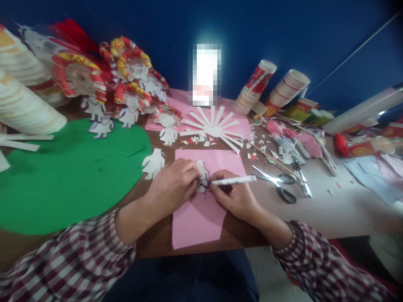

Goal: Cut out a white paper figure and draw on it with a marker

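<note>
A small white paper figure cutout (203, 167) with purple edging lies on a pink sheet of paper (198, 226) in front of me. My left hand (178, 182) is closed with its fingertips on the cutout's left side, hiding part of it. In my right hand (234, 199) is a white marker pen (239, 180), pinched near its dark tip, which meets the cutout's lower right edge. Purple strokes mark the pink sheet just below. A plain white paper figure (154, 164) lies left of the sheet, beside my left hand.
A large green paper circle (78, 167) covers the left. Behind stand paper figures with red-and-yellow rings (132, 100) and a white strip fan (214, 129). Scissors (278, 182) lie open at right, near paper scraps, pens and stacked paper cups (285, 94). A bright blurred panel (206, 75) stands behind.
</note>
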Motion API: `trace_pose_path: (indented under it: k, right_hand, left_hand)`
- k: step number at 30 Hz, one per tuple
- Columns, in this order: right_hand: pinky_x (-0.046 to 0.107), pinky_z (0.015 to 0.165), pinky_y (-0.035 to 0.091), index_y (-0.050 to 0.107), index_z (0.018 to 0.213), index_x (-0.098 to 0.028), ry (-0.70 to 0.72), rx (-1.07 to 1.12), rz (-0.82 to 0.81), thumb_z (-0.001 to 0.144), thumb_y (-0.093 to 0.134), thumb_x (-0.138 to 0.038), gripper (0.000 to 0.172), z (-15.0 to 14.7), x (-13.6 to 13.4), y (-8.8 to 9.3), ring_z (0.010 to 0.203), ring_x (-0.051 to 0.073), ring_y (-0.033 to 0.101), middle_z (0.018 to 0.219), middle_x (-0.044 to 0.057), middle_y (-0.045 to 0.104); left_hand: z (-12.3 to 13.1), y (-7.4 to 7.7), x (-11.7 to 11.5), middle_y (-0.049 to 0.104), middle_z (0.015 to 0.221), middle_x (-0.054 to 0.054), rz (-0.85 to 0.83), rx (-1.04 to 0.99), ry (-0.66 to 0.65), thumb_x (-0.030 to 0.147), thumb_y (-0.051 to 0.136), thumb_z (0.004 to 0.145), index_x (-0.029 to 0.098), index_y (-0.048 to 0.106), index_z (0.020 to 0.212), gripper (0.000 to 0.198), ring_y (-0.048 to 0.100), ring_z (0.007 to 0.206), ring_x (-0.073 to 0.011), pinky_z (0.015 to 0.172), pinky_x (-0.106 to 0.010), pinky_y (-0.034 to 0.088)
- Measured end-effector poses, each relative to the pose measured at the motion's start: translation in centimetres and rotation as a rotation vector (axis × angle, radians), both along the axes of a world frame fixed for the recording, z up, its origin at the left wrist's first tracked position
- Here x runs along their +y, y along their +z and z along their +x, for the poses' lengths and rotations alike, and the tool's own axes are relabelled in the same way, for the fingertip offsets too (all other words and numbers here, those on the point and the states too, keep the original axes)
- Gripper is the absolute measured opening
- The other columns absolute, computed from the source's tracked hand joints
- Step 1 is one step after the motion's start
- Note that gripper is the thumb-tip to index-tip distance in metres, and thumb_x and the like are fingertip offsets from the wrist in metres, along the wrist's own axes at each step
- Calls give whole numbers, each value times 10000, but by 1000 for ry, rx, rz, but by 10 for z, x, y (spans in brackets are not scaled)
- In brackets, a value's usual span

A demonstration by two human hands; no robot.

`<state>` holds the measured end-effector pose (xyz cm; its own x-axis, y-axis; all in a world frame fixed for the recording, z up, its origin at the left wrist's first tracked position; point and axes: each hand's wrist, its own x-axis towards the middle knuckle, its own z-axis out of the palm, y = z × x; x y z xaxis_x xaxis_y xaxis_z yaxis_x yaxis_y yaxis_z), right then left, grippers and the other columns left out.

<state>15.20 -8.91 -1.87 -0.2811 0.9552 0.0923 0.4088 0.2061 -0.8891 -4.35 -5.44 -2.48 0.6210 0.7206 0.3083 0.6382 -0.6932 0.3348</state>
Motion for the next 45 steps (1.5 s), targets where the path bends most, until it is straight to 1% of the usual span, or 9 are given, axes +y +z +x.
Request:
trace_pose_path:
  k: [14,20,24,31,38,45]
  right_hand:
    - [216,543,446,610,882,-165,-6,-16,2,830,583,-184,62,0,0,0,628,119,565,741,19,631]
    - [212,528,448,600,865,-172,-32,4,-10,841,576,-197,42,-1,0,2,588,107,540,723,11,621]
    - [214,540,451,604,872,-171,-21,-11,-7,844,578,-205,52,-2,0,4,608,113,550,735,16,628]
    - [206,538,441,602,874,-165,-6,-8,7,842,571,-191,51,-1,0,2,592,101,533,727,8,617]
    - [210,522,431,599,858,-171,-9,-4,-15,827,574,-180,41,-1,-1,2,583,107,527,693,3,605]
    - [210,522,423,600,836,-165,-3,9,-12,813,582,-169,30,0,-1,1,577,107,524,684,4,601]
  left_hand:
    - [-1,-1,0,623,935,-76,-1,-18,-13,192,490,900,163,642,911,155,559,912,-213,812,-375,484]
    - [0,0,-1,621,932,-77,-5,-26,-8,197,488,903,161,642,911,159,562,911,-213,812,-376,486]
    - [0,0,-1,622,939,-79,-8,-25,-7,191,495,896,161,642,914,151,562,913,-215,809,-376,487]
    - [-1,0,0,626,940,-82,4,-20,-14,179,490,893,163,645,910,157,569,918,-213,815,-377,489]
    - [-1,-2,0,630,947,-83,7,-18,-11,182,498,890,167,647,907,151,567,920,-213,818,-380,491]
    - [0,-1,0,625,939,-82,-2,-13,-10,181,510,885,163,652,892,142,563,914,-212,809,-374,489]
